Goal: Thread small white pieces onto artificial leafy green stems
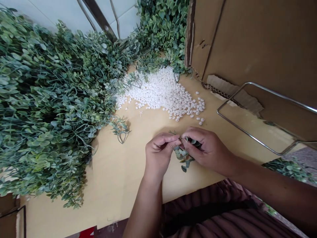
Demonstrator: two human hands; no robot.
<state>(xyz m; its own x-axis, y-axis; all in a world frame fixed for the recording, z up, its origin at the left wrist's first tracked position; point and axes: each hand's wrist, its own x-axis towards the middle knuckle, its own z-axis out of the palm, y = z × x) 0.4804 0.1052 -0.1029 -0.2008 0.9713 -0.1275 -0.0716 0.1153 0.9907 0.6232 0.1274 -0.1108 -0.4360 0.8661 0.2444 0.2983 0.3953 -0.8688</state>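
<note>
Just above the near part of the table, my left hand and my right hand meet fingertip to fingertip. Both are closed in a pinch on a small artificial leaf sprig, whose grey-green leaves hang below the fingers. The exact spot where the fingertips press is too small to make out. Beyond the hands lies a spread pile of small white plastic beads. To the left of my hands, a loose sprig rests on the table, with a tiny white star-shaped piece nearby.
A large heap of artificial greenery covers the left side, and more foliage stands at the back. On the right are a cardboard box and a bent metal wire frame. Tan board covers the tabletop.
</note>
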